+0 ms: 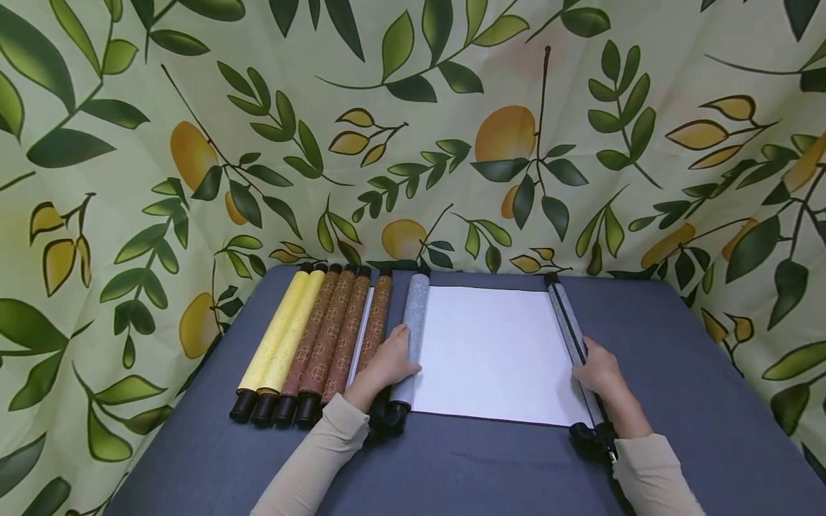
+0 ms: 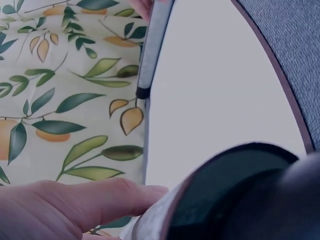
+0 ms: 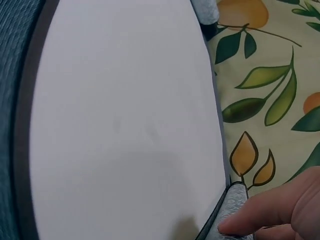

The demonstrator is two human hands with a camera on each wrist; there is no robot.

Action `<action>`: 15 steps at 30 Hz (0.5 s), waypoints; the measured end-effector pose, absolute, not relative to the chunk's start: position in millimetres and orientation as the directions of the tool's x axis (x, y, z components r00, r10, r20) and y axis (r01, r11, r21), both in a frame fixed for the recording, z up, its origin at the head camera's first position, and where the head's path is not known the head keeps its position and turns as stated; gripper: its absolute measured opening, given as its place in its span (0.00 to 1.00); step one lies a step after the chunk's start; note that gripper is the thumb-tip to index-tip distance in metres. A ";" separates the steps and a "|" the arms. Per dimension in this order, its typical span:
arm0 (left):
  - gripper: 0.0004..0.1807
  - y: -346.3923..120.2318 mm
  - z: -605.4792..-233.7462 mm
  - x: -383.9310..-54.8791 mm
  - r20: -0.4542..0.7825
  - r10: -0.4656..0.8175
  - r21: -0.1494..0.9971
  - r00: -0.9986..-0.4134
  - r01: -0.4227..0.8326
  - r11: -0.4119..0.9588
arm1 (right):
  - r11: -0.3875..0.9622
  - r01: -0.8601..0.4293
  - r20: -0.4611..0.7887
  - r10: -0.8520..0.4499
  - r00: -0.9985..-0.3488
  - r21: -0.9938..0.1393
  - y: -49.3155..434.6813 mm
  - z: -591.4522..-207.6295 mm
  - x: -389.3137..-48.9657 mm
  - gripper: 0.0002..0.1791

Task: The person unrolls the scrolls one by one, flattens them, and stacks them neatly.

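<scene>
- Across the blue-grey table [image 1: 477,473], 1 scroll [image 1: 490,347] lies partly unrolled, white face up, a thin dark border along its near edge
- Left hand [image 1: 387,358]: grasping the thicker grey roll [image 1: 416,308] at the scroll's left end, thumb on the side facing the white
- Right hand [image 1: 600,369]: grasping the narrower grey roll [image 1: 565,312] at the right end
- Left of the scroll: 2 yellow rolls [image 1: 297,326] and 4 brown patterned rolls [image 1: 330,333], set side by side
- Behind the table: fabric [image 1: 403,240] printed with leaves and fruit
</scene>
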State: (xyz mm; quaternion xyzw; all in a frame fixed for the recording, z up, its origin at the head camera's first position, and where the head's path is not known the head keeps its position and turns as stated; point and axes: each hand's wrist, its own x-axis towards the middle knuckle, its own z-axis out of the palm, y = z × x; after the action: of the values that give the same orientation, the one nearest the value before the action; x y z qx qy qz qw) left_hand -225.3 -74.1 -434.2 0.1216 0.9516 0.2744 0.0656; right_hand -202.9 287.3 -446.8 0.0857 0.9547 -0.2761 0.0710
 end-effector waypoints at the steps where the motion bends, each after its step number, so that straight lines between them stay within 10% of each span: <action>1: 0.44 -74.2 -434.3 -225.3 -0.050 0.267 0.540 -0.962 0.199 0.818 | 0.830 0.207 -0.179 0.131 -0.975 -0.518 286.8 -447.0 -203.0 0.41; 15: 0.41 -61.2 -436.3 -222.7 0.001 0.294 0.610 -0.956 0.234 0.758 | 0.809 0.243 -0.130 0.205 -0.970 -0.535 301.6 -447.4 -197.2 0.36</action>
State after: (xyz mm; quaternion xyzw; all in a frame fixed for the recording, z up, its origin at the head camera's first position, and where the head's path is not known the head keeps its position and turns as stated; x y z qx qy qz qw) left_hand -222.7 -61.2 -436.3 0.1409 0.9362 0.3184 0.0476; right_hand -197.2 301.6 -447.4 0.1177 0.9505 -0.2857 0.0332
